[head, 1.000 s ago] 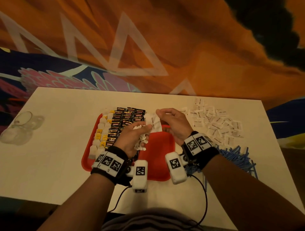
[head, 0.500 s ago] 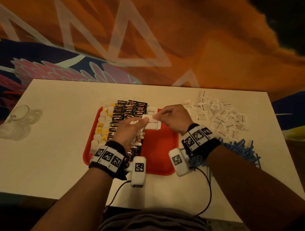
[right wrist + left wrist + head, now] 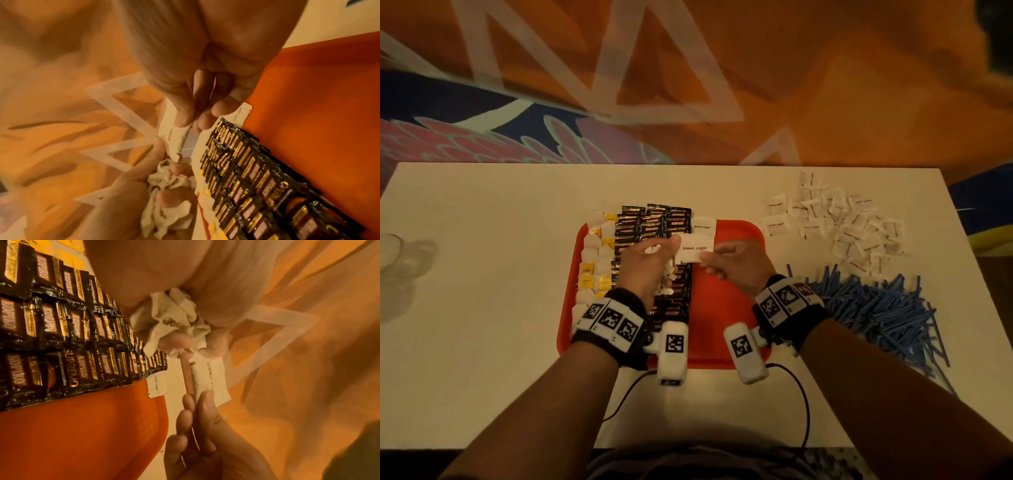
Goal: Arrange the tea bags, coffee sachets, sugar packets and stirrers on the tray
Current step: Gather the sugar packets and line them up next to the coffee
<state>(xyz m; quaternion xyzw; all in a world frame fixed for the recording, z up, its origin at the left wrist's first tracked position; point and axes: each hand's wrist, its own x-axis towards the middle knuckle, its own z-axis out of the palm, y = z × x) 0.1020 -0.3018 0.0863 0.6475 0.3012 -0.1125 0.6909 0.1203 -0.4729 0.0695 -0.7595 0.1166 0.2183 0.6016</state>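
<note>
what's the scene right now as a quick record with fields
left hand: grips a bunch of sugar packets
right hand: pinches one brown sugar packet above the tray
red tray: tea bags leftmost, Kopiko coffee sachets beside them, one placed brown sugar packet
table, right of tray: loose sugar packets, blue stirrers

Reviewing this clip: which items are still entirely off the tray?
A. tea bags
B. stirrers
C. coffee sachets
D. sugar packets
B: the blue stirrers all lie in a heap on the table right of the red tray, while tea bags, coffee sachets and one sugar packet already sit on it.
</note>
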